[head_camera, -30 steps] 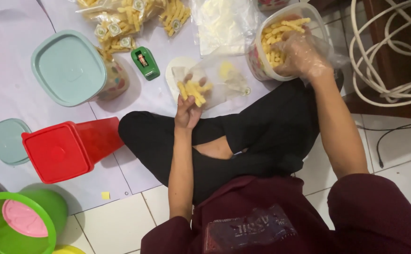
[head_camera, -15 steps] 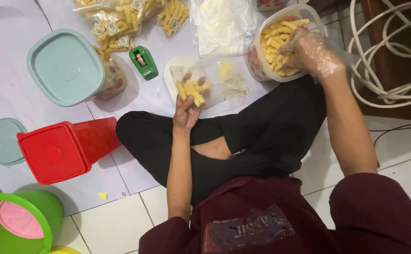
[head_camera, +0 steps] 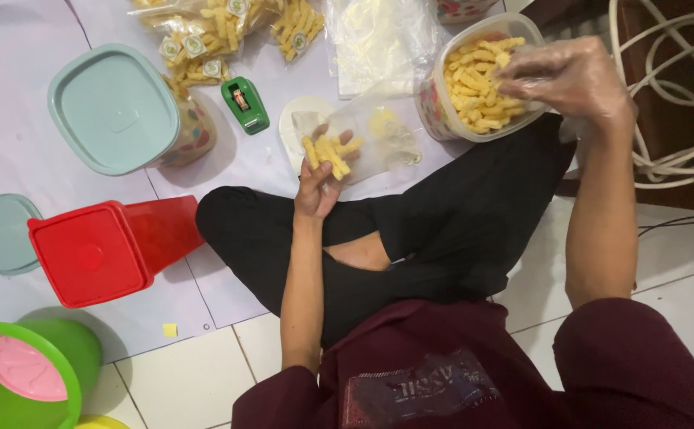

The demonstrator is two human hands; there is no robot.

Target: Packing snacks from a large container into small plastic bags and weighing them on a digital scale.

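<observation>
I sit cross-legged on the floor. My left hand (head_camera: 320, 184) holds a small clear plastic bag (head_camera: 363, 135) with several yellow snack sticks (head_camera: 329, 152) inside, just above my knee. My right hand (head_camera: 571, 78), in a thin clear plastic glove, hovers over the right rim of a clear tub (head_camera: 474, 79) full of the same yellow sticks, its fingers curled over the snacks. Whether it holds any sticks is unclear.
A teal-lidded container (head_camera: 116, 107) and a red-lidded container (head_camera: 96, 250) stand at left. A green tape dispenser (head_camera: 244, 103), filled snack bags (head_camera: 212, 32), empty clear bags (head_camera: 378, 36), a green bucket (head_camera: 21, 373) and white cables (head_camera: 665, 119) lie around.
My right hand has risen from inside the tub to its right rim. The left hand and bag stay nearly where they were.
</observation>
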